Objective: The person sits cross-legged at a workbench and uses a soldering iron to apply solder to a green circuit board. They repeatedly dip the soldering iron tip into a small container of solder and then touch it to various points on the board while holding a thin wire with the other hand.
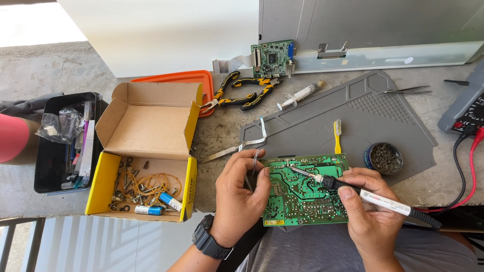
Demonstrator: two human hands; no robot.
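A green circuit board (307, 194) lies at the near edge of the grey work mat (373, 108), solder side up. My right hand (368, 211) grips a white-handled soldering iron (388, 204), its tip touching the board's upper left area. My left hand (242, 196) rests on the board's left edge and pinches a thin strand of solder wire (256, 157) that points toward the iron's tip. A black watch sits on my left wrist.
An open yellow cardboard box (146, 151) with screws, rubber bands and batteries stands to the left, beside a black bin (63, 143). Pliers (242, 90), a syringe (300, 94), a yellow toothbrush (337, 135), a round tip-cleaner tin (384, 158), tweezers (408, 90) and a multimeter (466, 106) with leads surround the mat.
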